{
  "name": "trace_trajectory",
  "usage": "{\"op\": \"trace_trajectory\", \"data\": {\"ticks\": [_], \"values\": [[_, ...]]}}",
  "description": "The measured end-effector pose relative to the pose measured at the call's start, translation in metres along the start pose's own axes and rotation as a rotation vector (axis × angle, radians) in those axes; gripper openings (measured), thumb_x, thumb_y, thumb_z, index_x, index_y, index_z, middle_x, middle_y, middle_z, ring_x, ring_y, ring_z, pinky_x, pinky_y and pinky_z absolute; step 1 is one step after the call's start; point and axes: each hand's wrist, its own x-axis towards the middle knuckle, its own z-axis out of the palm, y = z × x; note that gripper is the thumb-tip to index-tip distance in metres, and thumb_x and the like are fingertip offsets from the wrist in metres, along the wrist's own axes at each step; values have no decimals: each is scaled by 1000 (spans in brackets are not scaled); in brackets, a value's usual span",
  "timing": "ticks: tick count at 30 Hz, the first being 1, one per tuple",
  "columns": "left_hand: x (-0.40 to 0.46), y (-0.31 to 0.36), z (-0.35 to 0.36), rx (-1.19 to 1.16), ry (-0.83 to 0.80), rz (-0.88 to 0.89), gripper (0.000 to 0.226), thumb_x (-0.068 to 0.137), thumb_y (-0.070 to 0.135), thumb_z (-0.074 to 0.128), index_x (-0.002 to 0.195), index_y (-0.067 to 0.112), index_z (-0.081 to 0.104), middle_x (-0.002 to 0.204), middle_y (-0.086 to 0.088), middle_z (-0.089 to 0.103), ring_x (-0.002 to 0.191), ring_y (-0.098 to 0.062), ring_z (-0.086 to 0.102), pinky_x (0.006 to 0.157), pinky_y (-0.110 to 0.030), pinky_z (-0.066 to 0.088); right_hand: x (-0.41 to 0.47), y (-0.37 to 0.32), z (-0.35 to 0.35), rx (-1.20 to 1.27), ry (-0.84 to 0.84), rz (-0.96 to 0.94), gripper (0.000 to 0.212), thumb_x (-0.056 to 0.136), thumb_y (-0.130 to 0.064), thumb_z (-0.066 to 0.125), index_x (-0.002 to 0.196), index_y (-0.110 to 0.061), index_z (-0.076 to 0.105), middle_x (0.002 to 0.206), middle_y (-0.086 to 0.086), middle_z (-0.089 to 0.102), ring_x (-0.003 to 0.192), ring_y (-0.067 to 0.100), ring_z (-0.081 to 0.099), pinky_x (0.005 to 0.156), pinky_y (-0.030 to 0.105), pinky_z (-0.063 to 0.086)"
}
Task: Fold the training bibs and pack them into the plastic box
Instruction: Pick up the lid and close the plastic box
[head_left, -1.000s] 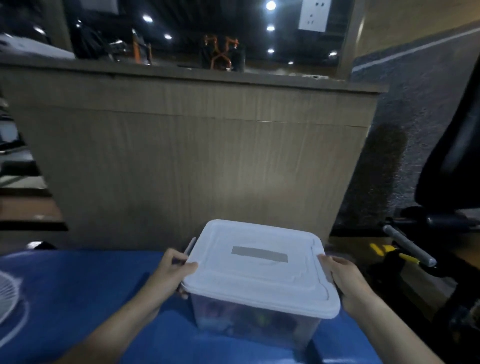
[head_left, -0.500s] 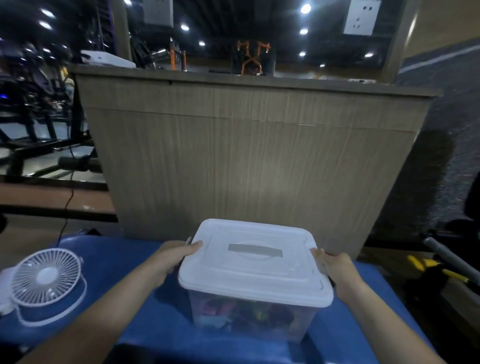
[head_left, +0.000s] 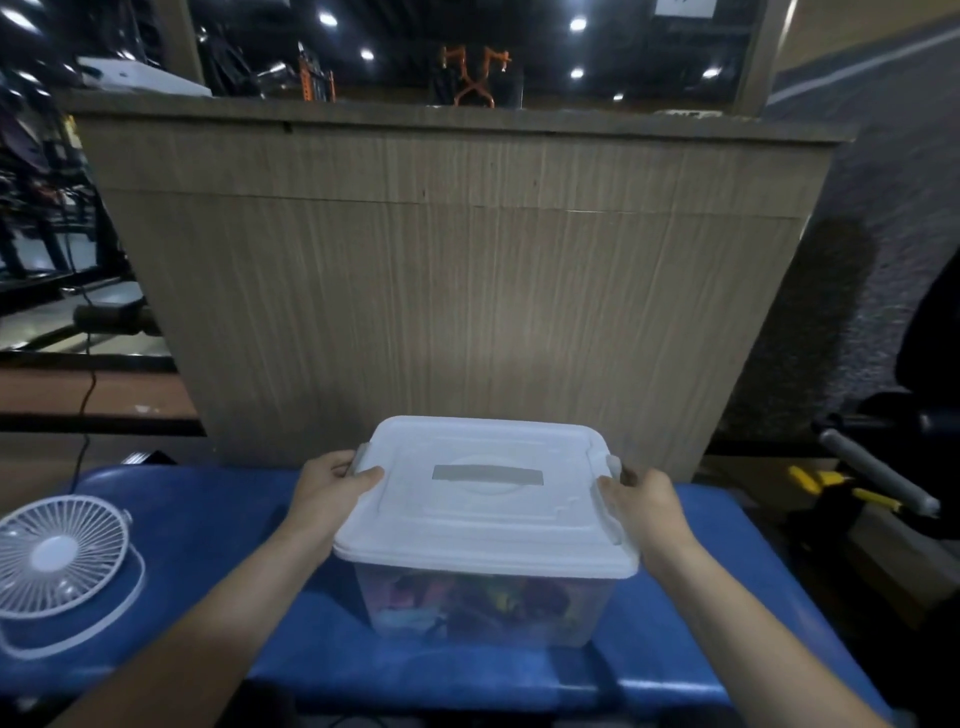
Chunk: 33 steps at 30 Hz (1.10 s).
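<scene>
Head view shows the left hand (head_left: 332, 480) and right hand (head_left: 641, 501) grasping the side latches of the plastic box (head_left: 483, 613) at lower centre, probably to unlock its lid (head_left: 488, 499).

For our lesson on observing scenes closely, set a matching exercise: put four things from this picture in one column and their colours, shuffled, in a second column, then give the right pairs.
Things:
1. lid
2. table cover
3. lid handle strip
4. counter front

Colours:
A. grey
B. wood brown
C. white
D. blue

Pairs: 1-C, 2-D, 3-A, 4-B
</scene>
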Motion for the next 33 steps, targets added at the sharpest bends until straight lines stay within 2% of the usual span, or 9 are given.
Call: {"op": "trace_trajectory", "data": {"ticks": [5, 9, 13, 21, 24, 26, 28, 31, 33], "values": [[6, -4, 1, 321, 50, 245, 17, 84, 3, 73, 97, 12, 78, 93, 2, 68, 86, -18, 67, 70, -19, 47, -6, -8, 1, -245, 35, -86, 22, 90, -13, 52, 72, -1, 45, 65, 7, 52, 66, 24, 44, 52, 31, 31], [5, -9, 3, 559, 58, 446, 23, 86, 0, 68, 96, 18, 77, 95, 3, 57, 96, -20, 62, 90, -34, 52, -9, -11, 3, -391, 35, -133, 28, 94, -13, 45, 67, -9, 43, 69, 8, 54, 72, 30, 45, 54, 34, 30], [7, -11, 2, 563, 56, 467, 23, 86, 2, 67, 85, 24, 70, 98, 2, 58, 97, -19, 62, 85, -26, 48, -10, -15, 5, -478, 22, -165, 26, 94, -17, 47, 69, -12, 42, 70, 8, 54, 75, 33, 47, 57, 35, 30], [4, -10, 7, 750, 70, 508, 15, 90, 8, 62, 93, 21, 70, 97, 6, 47, 100, -19, 48, 74, -34, 46, -17, -11, 4, -444, 45, -186, 24, 90, -19, 50, 69, -12, 42, 72, 11, 58, 75, 36, 50, 61, 35, 34], [5, -11, 8, 858, 50, 552, 15, 91, 10, 59, 100, 19, 67, 102, 5, 46, 101, -19, 45, 73, -35, 45, -17, -10, 7, -475, 33, -186, 15, 91, -24, 49, 85, -11, 51, 91, 12, 63, 89, 36, 57, 66, 36, 40], [5, -12, 7, 914, -28, 627, 18, 93, 26, 58, 107, 19, 68, 112, 4, 51, 108, -21, 48, 83, -33, 42, -13, -7, 10, -542, 34, -288, 28, 95, -29, 52, 113, -9, 59, 127, 13, 59, 121, 34, 52, 89, 38, 44], [4, -8, 7, 963, -229, 696, 45, 91, 56, 45, 120, 29, 65, 130, 9, 51, 119, -14, 47, 97, -31, 36, -13, -5, 13, -621, 23, -475, 50, 98, -39, 53, 140, -12, 53, 154, 9, 42, 143, 25, 36, 112, 36, 30], [2, 0, 11, 1022, -548, 702, 64, 86, 74, 24, 139, 47, 48, 150, 27, 35, 135, 1, 34, 113, -32, 27, -17, -5, 10, -606, -102, -691, 62, 91, -58, 43, 144, -25, 51, 158, -3, 38, 145, 13, 31, 117, 34, 27], [5, 2, 14, 1065, -608, 750, 65, 88, 75, 24, 145, 50, 40, 153, 28, 30, 141, 2, 29, 119, -35, 22, -16, -3, 7, -580, -197, -747, 61, 89, -62, 41, 142, -35, 50, 154, -14, 42, 141, 3, 33, 116, 34, 29]]}}
